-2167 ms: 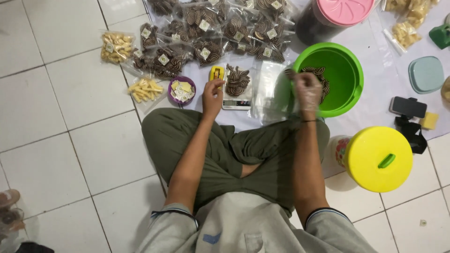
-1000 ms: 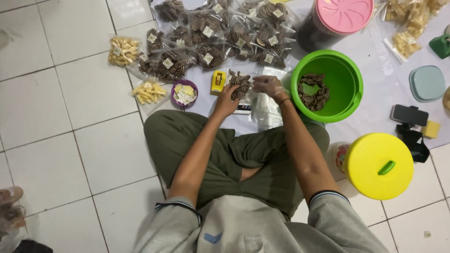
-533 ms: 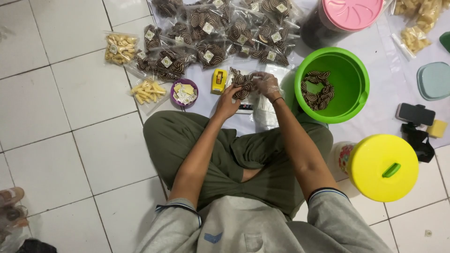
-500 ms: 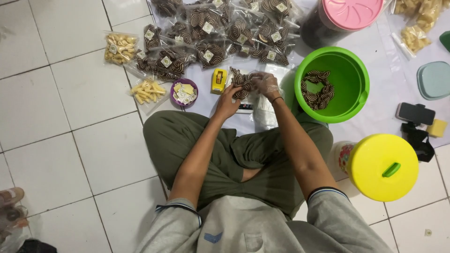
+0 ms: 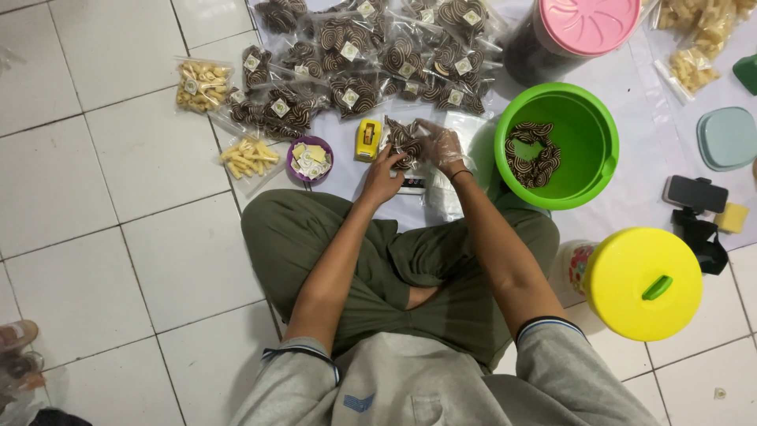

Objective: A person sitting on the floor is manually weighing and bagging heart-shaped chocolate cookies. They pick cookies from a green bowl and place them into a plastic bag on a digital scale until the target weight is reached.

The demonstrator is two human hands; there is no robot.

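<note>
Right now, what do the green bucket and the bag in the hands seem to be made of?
The green bucket looks like glossy moulded plastic: uniform bright colour, smooth shiny wall. The bag held by the left hand and right hand seems thin clear plastic film, since the dark spiral snacks show through it.

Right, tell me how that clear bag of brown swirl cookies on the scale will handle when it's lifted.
The bag, held by the left hand and the gloved right hand, is thin clear film, so probably floppy and slippery. It looks light for its size. The thin swirl cookies inside would likely crack if squeezed.
</note>
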